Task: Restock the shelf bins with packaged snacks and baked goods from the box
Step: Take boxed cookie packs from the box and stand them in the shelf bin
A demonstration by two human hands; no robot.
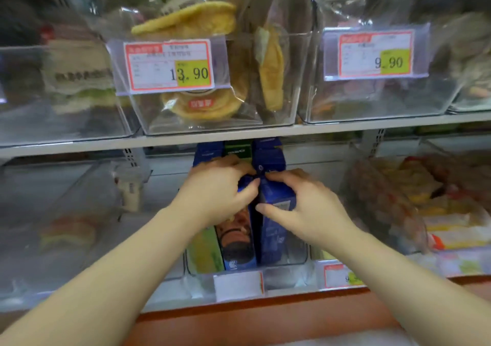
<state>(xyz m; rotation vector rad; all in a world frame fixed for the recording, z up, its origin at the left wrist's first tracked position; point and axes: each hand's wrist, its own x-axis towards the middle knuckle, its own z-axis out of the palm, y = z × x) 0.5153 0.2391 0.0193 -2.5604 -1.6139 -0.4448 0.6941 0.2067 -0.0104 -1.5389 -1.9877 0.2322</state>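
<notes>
Orange-red ledge [265,316] runs across the bottom edge, closest to the lens; both bare forearms reach over it twd the lower shelf. Ctr of that shelf: a clear bin [305,252] w/ snack boxes standing on end, packed side by side. Front row, left to right: green box [204,255], cookie-picture box [239,239], blue box [276,228]. Back boxes [268,154], blue and green, stand behind them, tops just under the shelf board [345,126].

Left hand [218,186]: fingers curled over the top of the cookie-picture box, thumb laid on its upper part, so it grips the box. Right hand [300,207]: fingers curled over the top of the blue box, thumb pressed on its front face nr a white label; it grips too. Fingertips of the 2 hands nearly meet above the boxes. Both held boxes sit in the bin, touching each other.

Upper shelf: upper bin [279,117], clear, holds bagged flat yellow cakes [191,18], some lying, some on edge; price tag [170,65] on its front reads 13.90. Next bin right carries a second tag [376,53], 9.90; contents too blurred to tell. Far left: layered sandwich-like pkgs [79,80], blurred. Lower right: bagged baked goods [393,202], brown and yellow, in another bin. White tag [237,284] hangs on the lower shelf's front edge, unreadable.
</notes>
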